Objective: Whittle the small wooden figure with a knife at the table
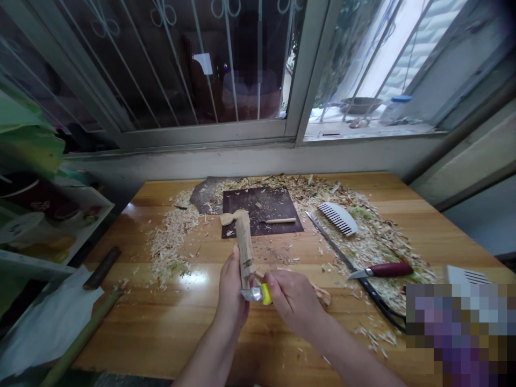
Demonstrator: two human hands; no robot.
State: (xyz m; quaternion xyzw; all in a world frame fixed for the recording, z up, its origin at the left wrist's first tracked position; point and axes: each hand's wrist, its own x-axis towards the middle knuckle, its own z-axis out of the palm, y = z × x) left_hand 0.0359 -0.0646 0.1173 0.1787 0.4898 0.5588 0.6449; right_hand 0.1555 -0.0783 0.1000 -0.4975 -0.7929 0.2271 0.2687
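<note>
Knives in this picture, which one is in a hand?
The short steel knife with yellow on its handle, gripped in the right hand. The maroon-handled knife and the long, thin, black-handled knife both lie unheld among pale wood shavings.

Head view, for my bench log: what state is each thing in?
Wood piece, partly carved
Left hand, closed around wood piece
Yellow-handled knife, unsheathed
Right hand, gripping yellow-handled knife
Red-handled knife, unsheathed
Long black-handled blade, uncovered
Wood shavings, loose, scattered
Dark mat, flat, littered
Thin tool, lying on dark mat
Jar, lidded
</note>
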